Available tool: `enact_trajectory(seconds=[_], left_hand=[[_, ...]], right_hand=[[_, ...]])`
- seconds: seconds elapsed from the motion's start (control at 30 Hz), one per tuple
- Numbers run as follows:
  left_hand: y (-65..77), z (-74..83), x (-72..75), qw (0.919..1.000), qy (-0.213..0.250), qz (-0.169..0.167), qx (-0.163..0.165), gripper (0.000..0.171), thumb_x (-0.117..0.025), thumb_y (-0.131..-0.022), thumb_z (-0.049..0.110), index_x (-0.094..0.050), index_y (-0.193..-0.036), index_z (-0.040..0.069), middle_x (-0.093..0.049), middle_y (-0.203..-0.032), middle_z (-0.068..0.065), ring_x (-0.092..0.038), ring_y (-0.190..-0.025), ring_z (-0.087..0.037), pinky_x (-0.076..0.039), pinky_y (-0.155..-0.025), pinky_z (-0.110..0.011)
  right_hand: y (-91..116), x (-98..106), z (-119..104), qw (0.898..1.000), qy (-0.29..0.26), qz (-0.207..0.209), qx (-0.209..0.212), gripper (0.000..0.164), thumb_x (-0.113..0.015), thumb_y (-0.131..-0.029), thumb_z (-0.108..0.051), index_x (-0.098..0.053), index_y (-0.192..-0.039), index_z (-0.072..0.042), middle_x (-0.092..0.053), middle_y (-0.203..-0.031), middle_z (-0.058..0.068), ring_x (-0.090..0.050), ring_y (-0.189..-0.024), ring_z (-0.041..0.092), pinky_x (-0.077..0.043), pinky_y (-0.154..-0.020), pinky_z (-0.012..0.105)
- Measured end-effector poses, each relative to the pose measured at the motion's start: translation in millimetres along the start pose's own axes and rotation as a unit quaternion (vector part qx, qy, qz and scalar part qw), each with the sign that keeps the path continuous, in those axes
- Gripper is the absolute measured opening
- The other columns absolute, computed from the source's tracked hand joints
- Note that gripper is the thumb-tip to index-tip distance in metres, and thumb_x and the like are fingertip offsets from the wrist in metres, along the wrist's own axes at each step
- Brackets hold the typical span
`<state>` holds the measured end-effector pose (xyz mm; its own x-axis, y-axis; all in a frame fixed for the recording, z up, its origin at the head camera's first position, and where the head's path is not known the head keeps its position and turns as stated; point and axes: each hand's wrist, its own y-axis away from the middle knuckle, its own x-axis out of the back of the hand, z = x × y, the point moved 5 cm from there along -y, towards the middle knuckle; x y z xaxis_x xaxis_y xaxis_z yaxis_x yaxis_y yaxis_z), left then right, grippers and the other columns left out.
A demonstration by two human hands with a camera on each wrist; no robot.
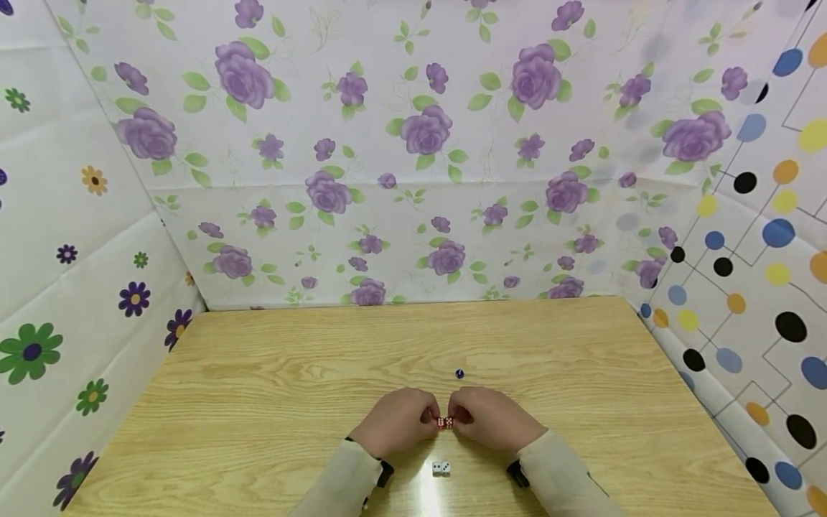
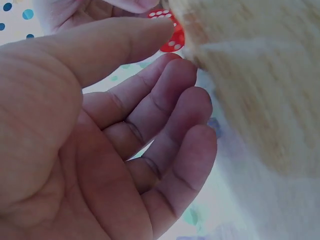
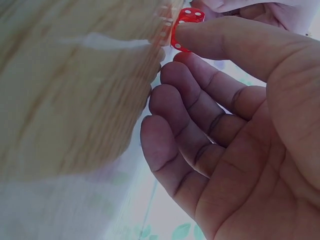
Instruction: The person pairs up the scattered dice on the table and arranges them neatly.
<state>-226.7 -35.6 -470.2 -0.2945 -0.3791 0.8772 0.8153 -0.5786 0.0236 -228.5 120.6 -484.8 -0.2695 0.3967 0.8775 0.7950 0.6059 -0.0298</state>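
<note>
Two red dice with white pips sit side by side on the wooden table, between my hands. My left hand (image 1: 400, 420) pinches the left red die (image 1: 441, 423) between thumb and index finger. From the other side, my right hand (image 1: 492, 418) pinches the right red die (image 1: 449, 423) the same way. In the right wrist view, the thumb covers part of a red die (image 3: 192, 14). The left wrist view has a red die (image 2: 172, 41) beyond the thumb tip, partly hidden. On both hands the other fingers are loosely bent.
Two white dice (image 1: 441, 468) with black pips lie together nearer me on the wooden table (image 1: 291, 373). A dark blue die (image 1: 459, 373) is farther back, beyond the hands. Flower-patterned cloth (image 1: 388, 237) rises behind the table, with dotted cloth (image 1: 762, 301) to the right.
</note>
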Motion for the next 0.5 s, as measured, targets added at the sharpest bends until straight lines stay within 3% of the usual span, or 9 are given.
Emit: enact_trajectory(seconds=[0.5], left_hand=[[3.6,-13.2,9.3,0.9996,0.022,0.002,0.019,0.01,-0.076,-0.091,0.018,-0.076,-0.101,0.015,-0.066,-0.084,0.012,-0.057,-0.072,-0.001,-0.052,-0.07,-0.027]], right_hand=[[0,-2,3,1.0,0.006,-0.008,-0.01,0.01,-0.075,-0.095,-0.016,-0.066,-0.092,-0.018,-0.056,-0.08,-0.01,-0.047,-0.069,0.003,-0.043,-0.065,0.025]])
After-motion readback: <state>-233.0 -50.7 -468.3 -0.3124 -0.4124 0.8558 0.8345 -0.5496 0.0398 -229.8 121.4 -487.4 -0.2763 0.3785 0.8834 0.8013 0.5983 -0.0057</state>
